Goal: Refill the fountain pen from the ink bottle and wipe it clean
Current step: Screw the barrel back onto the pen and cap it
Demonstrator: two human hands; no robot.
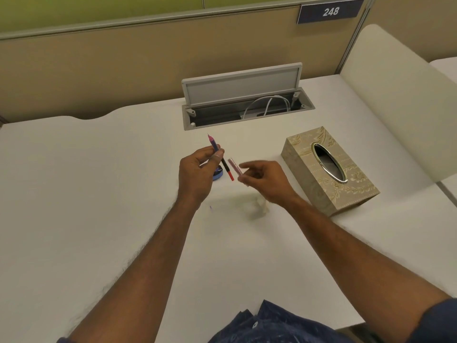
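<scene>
Nearest the camera: dark blue clothing (267, 323) at the bottom edge of the frame, with both forearms reaching up from it toward the centre.

Fountain pen: the inner part of the pen (220, 157) is in the air just left of the frame centre, tilted, nib toward the top of the frame and a red end toward the bottom. Its barrel is off.

Left hand: the left hand (195, 173) is closed on the pen's middle, thumb and fingers pinching it, palm turned to the right.

Pen barrel: a pale pink barrel (235, 167) is just right of the pen, not touching it.

Right hand: the right hand (264, 180) grips the barrel's lower end with thumb and curled fingers; the index finger is stretched out to the left.

Ink bottle: a small blue object (218, 175) shows under the left hand. I judge it is the ink bottle; most of it is hidden, so I cannot tell if it is open.

Tissue: a crumpled tissue (259, 206) lies on the white desk (99, 181) below the right hand, blurred.

Tissue box: a patterned box (329, 172) stands at centre right.

Cable tray: an open cable tray (247, 107) sits above the centre.

Progress: the pen is taken apart. Whether it is already filled I cannot tell. Closing the barrel is surely left, perhaps wiping also.
</scene>
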